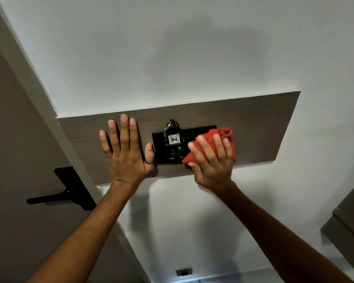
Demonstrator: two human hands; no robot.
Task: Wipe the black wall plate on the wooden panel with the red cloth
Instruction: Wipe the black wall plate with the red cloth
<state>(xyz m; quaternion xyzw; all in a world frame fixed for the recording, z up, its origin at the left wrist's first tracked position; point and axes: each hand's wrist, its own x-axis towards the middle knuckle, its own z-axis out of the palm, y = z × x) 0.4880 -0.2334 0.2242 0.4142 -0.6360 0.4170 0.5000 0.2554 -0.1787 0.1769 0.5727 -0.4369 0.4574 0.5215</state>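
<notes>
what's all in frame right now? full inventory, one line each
wooden panel: 1, grey-brown, mounted across the white wall
black wall plate: 1, black, on the panel's middle, right part covered by the cloth
key tag: 1, white label reading 406, hanging on a metal ring over the plate
red cloth: 1, red, bunched, pressed on the plate's right side
door: 1, grey-brown, far left
door handle: 1, black lever, on the door
wall socket: 1, low on the wall, details too small to tell
ring: 1, dark, on the left thumb
left hand: 1, flat and spread on the panel, left of the plate
right hand: 1, holding the cloth against the plate
</notes>
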